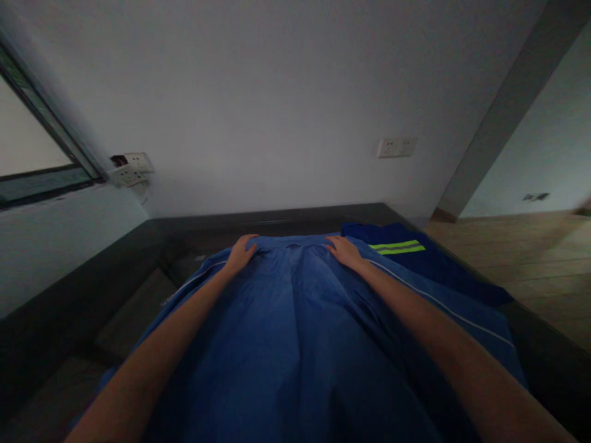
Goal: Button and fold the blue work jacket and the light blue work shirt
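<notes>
A blue work jacket (pixel 268 320) with thin white piping lies spread out in front of me, its narrow band at the far end. A seam runs down its middle. My left hand (pixel 241 251) is at the left end of that band, fingers at the far edge and thumb on the near side. At the right end, my right hand (pixel 344 249) holds the band in much the same way. Both forearms reach forward over the cloth. The undersides of the fingers are hidden.
Under the jacket is a dark table (pixel 184 231) with raised edges. A darker blue garment (pixel 443 271) with a yellow-green reflective strip lies at the right, partly covered. A white wall with sockets (pixel 396 147) stands behind. Tiled floor (pixel 517 246) shows at right, a window (pixel 41 123) at left.
</notes>
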Demonstrator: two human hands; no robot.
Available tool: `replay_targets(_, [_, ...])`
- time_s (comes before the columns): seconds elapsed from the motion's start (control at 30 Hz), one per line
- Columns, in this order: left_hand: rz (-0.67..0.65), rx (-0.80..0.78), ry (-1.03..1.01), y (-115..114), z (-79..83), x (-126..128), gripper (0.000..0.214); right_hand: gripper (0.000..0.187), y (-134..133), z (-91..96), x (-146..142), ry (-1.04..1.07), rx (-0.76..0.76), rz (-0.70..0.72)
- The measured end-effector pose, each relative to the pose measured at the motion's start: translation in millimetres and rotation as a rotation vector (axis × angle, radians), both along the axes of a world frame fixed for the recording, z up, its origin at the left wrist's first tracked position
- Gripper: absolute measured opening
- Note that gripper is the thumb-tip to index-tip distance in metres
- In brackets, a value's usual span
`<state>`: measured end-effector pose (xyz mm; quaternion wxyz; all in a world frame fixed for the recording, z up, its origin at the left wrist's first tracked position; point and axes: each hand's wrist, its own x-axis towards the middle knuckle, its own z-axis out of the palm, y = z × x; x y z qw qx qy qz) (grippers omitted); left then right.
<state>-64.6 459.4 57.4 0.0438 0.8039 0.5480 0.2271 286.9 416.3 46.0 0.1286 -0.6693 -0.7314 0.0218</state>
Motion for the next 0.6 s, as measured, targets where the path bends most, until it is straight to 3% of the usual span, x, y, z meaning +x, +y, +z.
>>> replay_targets(0.1, [-0.004,-0.027,-0.034,-31.0,29.0,-62.6,0.046,0.034,-39.0,21.0,53.3,0.052,0.021,-0.044])
replay_targets(0.17, [0.076,-0.108,0.024,-57.5,39.7,-112.6,0.048,0.033,-71.2,32.1,96.7,0.092,0.021,-0.118])
replay_targets(0.27, [0.242,-0.22,0.082,-106.3,42.1,-186.4,0.05,0.032,-125.1,39.9,162.5,0.158,-0.002,-0.272])
replay_targets(0.37, [0.39,-0.322,0.067,-161.7,36.1,-239.0,0.056,0.02,-174.7,32.2,218.9,0.295,-0.057,-0.398])
replay_targets(0.43, [0.476,-0.469,0.061,-196.0,31.5,-254.3,0.061,0.009,-198.7,19.2,247.1,0.413,-0.14,-0.531])
replay_targets(0.5, [0.468,-0.655,0.032,-223.9,26.8,-254.0,0.064,0.007,-213.4,4.0,266.4,0.455,-0.145,-0.579])
replay_targets(0.6, [0.368,-0.7,0.02,-252.2,19.1,-235.4,0.061,0.034,-221.4,-11.9,279.7,0.42,-0.098,-0.458])
